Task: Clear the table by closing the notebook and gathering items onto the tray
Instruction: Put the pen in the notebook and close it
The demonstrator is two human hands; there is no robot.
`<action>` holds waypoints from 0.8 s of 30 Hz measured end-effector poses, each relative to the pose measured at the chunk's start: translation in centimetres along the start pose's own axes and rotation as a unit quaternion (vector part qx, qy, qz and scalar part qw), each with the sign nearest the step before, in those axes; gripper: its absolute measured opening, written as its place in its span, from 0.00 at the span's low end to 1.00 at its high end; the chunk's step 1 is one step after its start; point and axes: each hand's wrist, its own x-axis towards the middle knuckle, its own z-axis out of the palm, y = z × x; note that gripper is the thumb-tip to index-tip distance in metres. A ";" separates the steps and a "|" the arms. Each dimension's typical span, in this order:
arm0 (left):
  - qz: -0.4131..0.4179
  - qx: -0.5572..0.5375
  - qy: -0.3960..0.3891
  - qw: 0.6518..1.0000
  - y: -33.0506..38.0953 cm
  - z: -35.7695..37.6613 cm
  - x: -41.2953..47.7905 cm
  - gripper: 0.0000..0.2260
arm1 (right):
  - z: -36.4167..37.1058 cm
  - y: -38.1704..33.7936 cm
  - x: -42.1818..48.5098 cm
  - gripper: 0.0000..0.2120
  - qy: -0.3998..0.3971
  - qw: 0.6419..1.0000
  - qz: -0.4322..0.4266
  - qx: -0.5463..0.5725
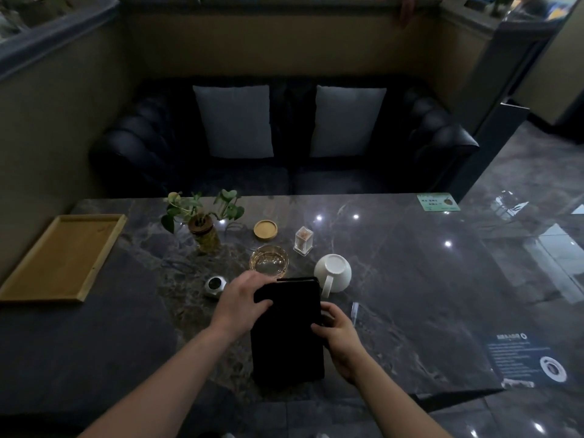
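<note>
The black notebook [287, 330] is being held closed on the bench [410, 295], near edge centre, long axis running away from the viewer, top end pointing at the glass bowl [269, 260]. It is being gripped at its far left corner by the left hand [243, 298], fingers curled over the cover, and pinched at its right edge by the right hand [336, 330]. For a clean step, the cover should be pressed flat before lifting. Just right of the notebook's top, a white mug [333, 273] is lying tipped. Far left of the notebook, the wooden tray [19, 289] is sitting bare.
</note>
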 end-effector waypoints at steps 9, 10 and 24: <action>0.048 0.037 0.041 0.997 0.4 0.8 -0.8 0.19 | -4.4 -0.9 2.0 0.08 0.151 0.980 -0.010 -0.133; 0.047 0.037 0.047 0.997 0.5 0.9 -0.9 0.19 | -5.1 -0.8 2.6 0.05 0.195 0.963 -0.009 -0.187; 0.008 0.025 0.057 0.998 0.9 1.1 -1.6 0.19 | -7.5 -0.1 5.7 0.20 0.218 0.816 0.022 -0.534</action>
